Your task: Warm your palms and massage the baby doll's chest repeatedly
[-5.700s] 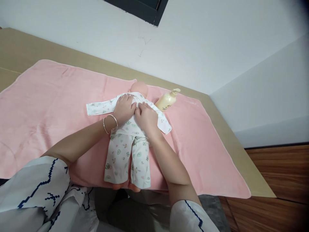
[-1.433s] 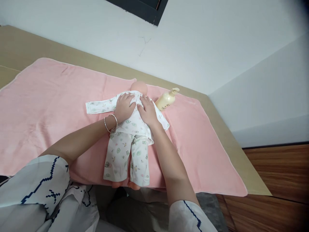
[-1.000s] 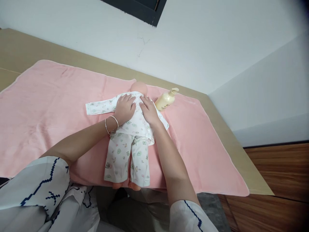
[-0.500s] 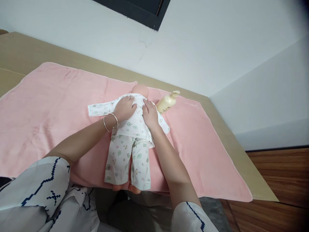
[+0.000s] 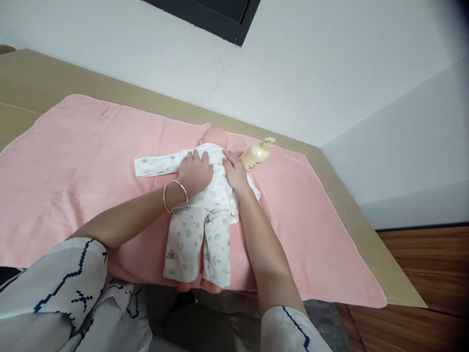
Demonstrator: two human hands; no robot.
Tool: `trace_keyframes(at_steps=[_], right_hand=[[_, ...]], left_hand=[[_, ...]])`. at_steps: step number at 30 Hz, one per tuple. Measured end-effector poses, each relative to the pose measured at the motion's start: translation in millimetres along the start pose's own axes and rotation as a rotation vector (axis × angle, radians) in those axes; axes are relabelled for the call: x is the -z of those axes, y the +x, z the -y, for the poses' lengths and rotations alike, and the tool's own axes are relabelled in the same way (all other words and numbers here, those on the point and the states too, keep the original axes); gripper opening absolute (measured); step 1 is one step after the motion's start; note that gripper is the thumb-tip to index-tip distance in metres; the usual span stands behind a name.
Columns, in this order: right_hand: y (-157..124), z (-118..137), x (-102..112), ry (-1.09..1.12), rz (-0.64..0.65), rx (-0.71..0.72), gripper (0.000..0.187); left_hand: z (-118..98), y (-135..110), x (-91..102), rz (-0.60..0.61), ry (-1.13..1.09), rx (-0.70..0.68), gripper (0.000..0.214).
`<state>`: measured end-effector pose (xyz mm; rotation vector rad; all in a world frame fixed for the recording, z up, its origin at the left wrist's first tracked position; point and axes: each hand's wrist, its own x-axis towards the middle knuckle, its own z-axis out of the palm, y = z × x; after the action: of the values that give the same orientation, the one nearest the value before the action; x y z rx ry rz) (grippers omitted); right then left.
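Matt cloth and glossy plastic over a smooth tabletop (image 5: 120,92)
To the near edge, a soft, napped cloth blanket (image 5: 304,220) is spread; thin matt cloth is seen in the pyjamas (image 5: 220,198), smooth plastic-like skin on the doll (image 5: 215,138), gloss on the plastic bottle (image 5: 254,156) toward the far edge.

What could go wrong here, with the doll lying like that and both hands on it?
The doll's feet reach the table's near edge, so a pull toward the person might slide the doll off.
The pump bottle is close to the right hand; a sideways swing could knock it over.
The bracelet on the left wrist sits by the doll's shirt and might snag its fabric.
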<state>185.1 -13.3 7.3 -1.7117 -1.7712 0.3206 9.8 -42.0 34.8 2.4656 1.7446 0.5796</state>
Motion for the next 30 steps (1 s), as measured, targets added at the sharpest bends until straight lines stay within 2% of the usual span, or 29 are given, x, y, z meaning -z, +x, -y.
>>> trace_keyframes(at_steps=[3,7,10,12,15,17,19,21,23,27,30], right_hand=[[-2,4,2,-0.095,0.021,0.021,0.054],[-22,43,-3,-0.246,0.078,0.072,0.058],[-33,65,-8,-0.277,0.053,0.027,0.057],[-31,62,-8,-0.253,0.033,0.041,0.056],[-16,35,-4,-0.146,0.039,0.097,0.053],[-5,15,-1,-0.053,0.047,0.072,0.052],[-1,6,0,-0.01,0.044,0.054,0.052],[-4,13,-1,-0.064,0.016,0.068,0.05],[-14,32,-3,-0.188,-0.023,0.089,0.048],[-33,67,-5,-0.388,-0.044,0.122,0.047],[-29,63,-1,-0.314,-0.047,0.118,0.042]], left_hand=[[5,4,-5.5,-0.002,-0.033,-0.007,0.057],[32,30,-22.0,-0.025,-0.159,-0.097,0.05],[43,41,-28.3,-0.039,-0.204,-0.168,0.048],[39,39,-28.2,-0.068,-0.196,-0.173,0.048],[22,24,-25.7,-0.109,-0.134,-0.183,0.046],[12,14,-24.6,-0.13,-0.096,-0.21,0.044],[8,11,-24.5,-0.151,-0.107,-0.214,0.043],[11,15,-25.4,-0.163,-0.159,-0.162,0.041],[19,23,-27.5,-0.154,-0.215,-0.115,0.037],[35,36,-34.9,-0.161,-0.278,-0.149,0.038],[38,37,-42.1,-0.236,-0.296,-0.109,0.046]])
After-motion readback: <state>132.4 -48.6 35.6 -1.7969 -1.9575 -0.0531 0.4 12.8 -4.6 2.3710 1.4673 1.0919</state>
